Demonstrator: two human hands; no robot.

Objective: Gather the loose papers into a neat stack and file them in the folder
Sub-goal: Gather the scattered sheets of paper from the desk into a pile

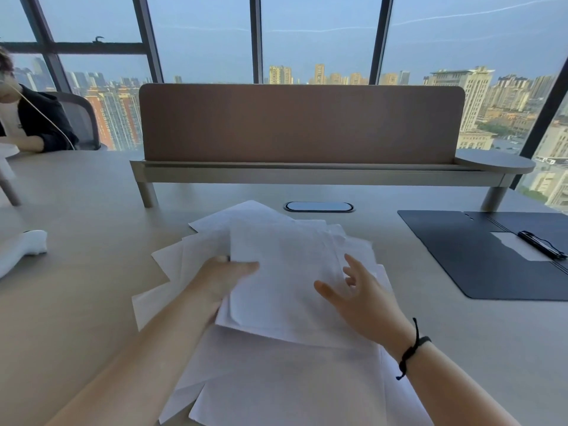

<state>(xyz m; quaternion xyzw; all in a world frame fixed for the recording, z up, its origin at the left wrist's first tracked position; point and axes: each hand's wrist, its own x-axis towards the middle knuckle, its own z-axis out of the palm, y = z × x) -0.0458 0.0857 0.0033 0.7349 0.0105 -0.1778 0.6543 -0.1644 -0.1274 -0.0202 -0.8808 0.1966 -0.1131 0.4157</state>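
A loose spread of white papers (276, 302) lies on the pale worktop (76, 272) straight ahead of the person, fanned at differing angles so corners jut out to the left and at the far side. The spread as a whole runs longest from the near edge of the worktop away toward the window, with the largest sheets nearest the person.

The left hand (221, 278) pinches the left edge of a few upper sheets, thumb lying on top and fingers tucked beneath, lifting that bundle slightly off the rest; the bundle's long axis points away from the person, tilted a little to the left. The right hand (356, 290) hovers over the right part of the pile with its fingers spread and loosely curled, gripping nothing; whether the fingertips touch the paper I cannot tell. A black cord bracelet (412, 348) circles the right wrist.

To the right, well apart from the papers, a dark folder (479, 259) lies open and flat on the worktop, with a white slip under a black clip (541, 244) on its inner face. Beyond the pile sit an oval cable port (318, 206) and a brown divider screen (301, 124) on a raised shelf. A white object (21, 250) rests at the far left, where another person (27, 118) sits. Nothing lies between the papers and the folder.
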